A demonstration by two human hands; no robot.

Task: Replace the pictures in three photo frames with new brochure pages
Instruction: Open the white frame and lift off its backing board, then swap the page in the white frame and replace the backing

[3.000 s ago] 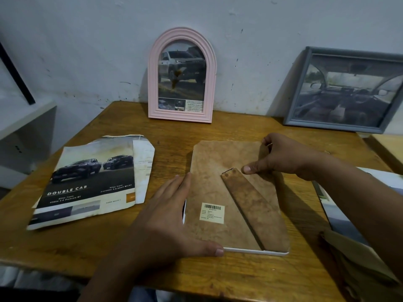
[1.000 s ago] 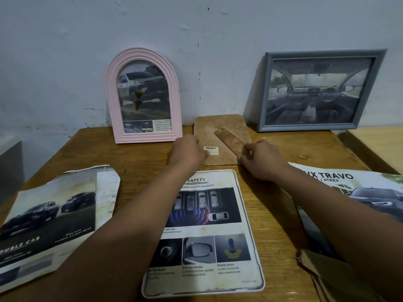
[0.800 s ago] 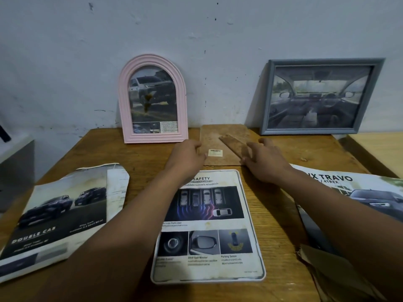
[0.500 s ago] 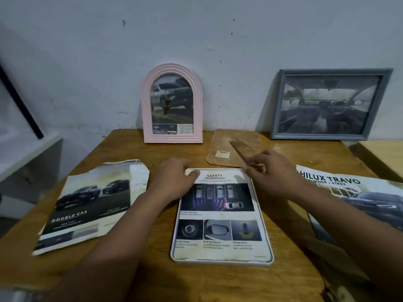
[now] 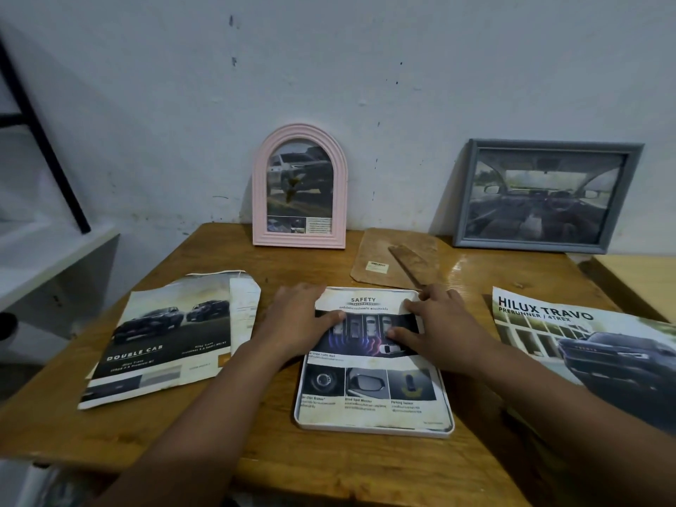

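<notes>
1. Both hands lie flat on the printed "SAFETY" brochure page (image 5: 369,360), which lies in the white rounded-corner photo frame (image 5: 373,429) lying open, back up, near the front edge of the wooden table (image 5: 329,466). The left hand (image 5: 298,323) presses the page's upper left, the right hand (image 5: 435,323) its upper right; fingers are spread and closed on nothing.
2. The page's top edge looks slightly lifted beside the right thumb; the likely step is lifting the sheet out, best begun by peeling that corner while the other palm steadies the frame.
3. Behind the frame lies its brown fibreboard backing with the strut (image 5: 398,261), clear of it.
4. Further behind, against the wall, lean the pink arched frame (image 5: 299,186) and the grey rectangular frame (image 5: 545,195).
5. Left of the frame lies the "DOUBLE CAB" brochure sheet (image 5: 164,342); right, the "HILUX TRAVO" sheet (image 5: 592,353).
</notes>
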